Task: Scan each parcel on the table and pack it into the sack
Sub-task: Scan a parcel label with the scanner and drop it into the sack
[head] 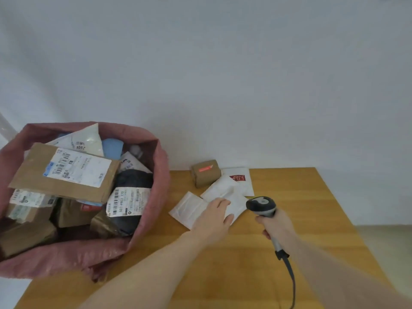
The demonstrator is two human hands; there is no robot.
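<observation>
The table [289, 219], a wooden top of warm yellow-brown, is seen nearest the camera, with both bare forearms reaching over its near edge. The sack [153, 166], made of dull red plastic, is stood at the table's left edge with its mouth wide open and its rim rolled outward, and it is filled nearly to the top. A large brown cardboard parcel [64, 172] with a white shipping label is laid on top of the load inside, tilted, and a black bag [133, 181] with a barcode label is wedged against the sack's right wall; further brown boxes and white and blue bags are packed beneath and behind them. Near the table's far edge, just right of the sack, four parcels remain. A white mailer [244, 181] with a red printed mark is laid closest to the far edge, and a small brown box [206, 173] sealed with tape and marked in red is placed just beside it on the left. Two flat white envelopes [189, 208] are overlapped in front of these. The left hand [211, 217] is laid flat on the overlapped envelopes, fingers straight and pressed down, thumb spread to the right. A grey and black scanner [262, 205] is gripped by its handle in the right hand [276, 226], fingers curled round it, its head pointed toward the envelopes, and its dark cable [291, 277] is trailed toward the near edge.
</observation>
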